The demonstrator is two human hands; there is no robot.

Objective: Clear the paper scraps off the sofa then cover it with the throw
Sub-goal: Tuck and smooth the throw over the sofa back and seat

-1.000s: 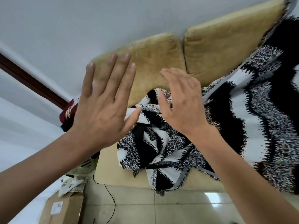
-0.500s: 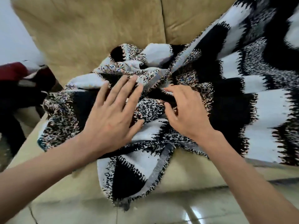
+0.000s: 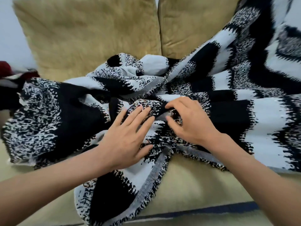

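Observation:
A black-and-white patterned throw lies bunched across the tan sofa, spread up over the right back cushion and heaped in folds on the seat. My left hand rests flat on the heap with straight fingers. My right hand is beside it, its curled fingers and thumb pinching a fold of the throw. A corner of the throw hangs over the seat's front edge. No paper scraps show on the sofa.
Two tan back cushions stand upright behind the heap. A dark red and black bundle lies at the sofa's far left. Bare seat cushion shows in front, between my forearms.
Both hands came down from the air onto the bunched throw as my view moved closer to the sofa. My right hand's fingers curled onto a fold.

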